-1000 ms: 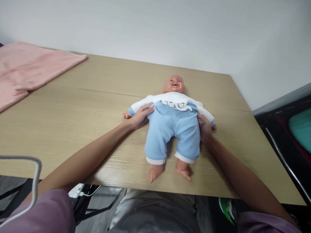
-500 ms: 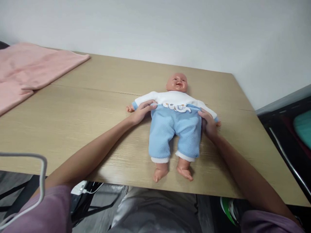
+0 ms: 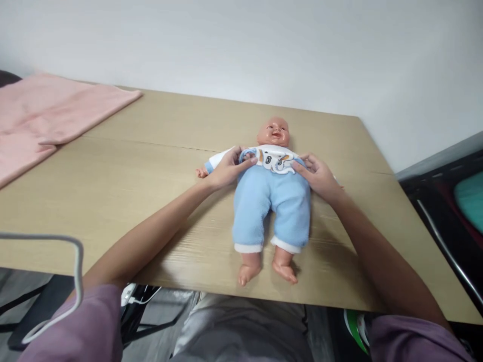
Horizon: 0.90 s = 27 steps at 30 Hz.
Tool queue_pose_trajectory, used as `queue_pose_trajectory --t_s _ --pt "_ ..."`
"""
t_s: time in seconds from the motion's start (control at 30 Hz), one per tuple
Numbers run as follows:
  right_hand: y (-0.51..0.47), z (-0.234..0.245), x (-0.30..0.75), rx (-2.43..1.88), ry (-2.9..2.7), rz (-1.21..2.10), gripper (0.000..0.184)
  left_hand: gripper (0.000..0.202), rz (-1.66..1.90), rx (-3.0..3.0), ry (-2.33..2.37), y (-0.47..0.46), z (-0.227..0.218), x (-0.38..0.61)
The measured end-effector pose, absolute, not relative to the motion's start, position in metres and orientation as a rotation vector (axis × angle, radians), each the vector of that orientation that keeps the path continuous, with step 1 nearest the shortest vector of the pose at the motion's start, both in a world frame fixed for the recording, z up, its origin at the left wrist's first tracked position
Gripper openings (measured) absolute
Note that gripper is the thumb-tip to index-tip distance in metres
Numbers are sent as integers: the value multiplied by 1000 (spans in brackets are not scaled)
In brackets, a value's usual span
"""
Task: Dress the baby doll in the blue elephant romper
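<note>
A baby doll [image 3: 273, 131] lies on its back, head toward the wall, in a white long-sleeved top and blue fleece trousers [image 3: 252, 206] with white cuffs. At its waist, a white animal patch [image 3: 278, 160] with eyes and orange details sits on the upper edge of the blue cloth. My left hand [image 3: 230, 168] pinches that edge on the left, its thumb on top and fingers inside the fold. On the right, my right hand [image 3: 319, 173] grips the opposite side, thumb over the cloth. The doll's bare feet point toward me.
The doll rests on a light wooden table [image 3: 162, 120], close to its front edge. A pink cloth [image 3: 71, 105] lies at the far left. A white cable [image 3: 77, 271] loops over the lower left, and a dark frame [image 3: 445, 176] stands beyond the right edge.
Both hands have moved inward and up from the sides of the waist. The patched upper edge of the blue cloth is raised and spread, showing more of the animal's face.
</note>
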State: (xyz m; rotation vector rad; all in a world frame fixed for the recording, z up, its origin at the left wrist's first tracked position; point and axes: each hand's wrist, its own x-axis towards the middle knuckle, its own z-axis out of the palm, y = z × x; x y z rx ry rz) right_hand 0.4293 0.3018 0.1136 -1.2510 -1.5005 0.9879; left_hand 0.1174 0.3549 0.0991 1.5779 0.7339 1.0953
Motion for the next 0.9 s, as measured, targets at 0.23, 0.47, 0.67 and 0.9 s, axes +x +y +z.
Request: queue_pose_trajectory --t_s 0.23,0.47,0.67,0.9 --pt "291 81 434 -1440 -1672 524 64 48 1154 1696 807 356 71 111" --pt "299 85 429 -1292 -1613 670 53 53 1488 1576 803 352 64 123" --pt "304 97 419 -1281 -1604 483 37 49 1581 1583 864 352 54 127" --pt "343 175 354 -1012 -1942 373 15 42 1516 1762 876 331 65 127"
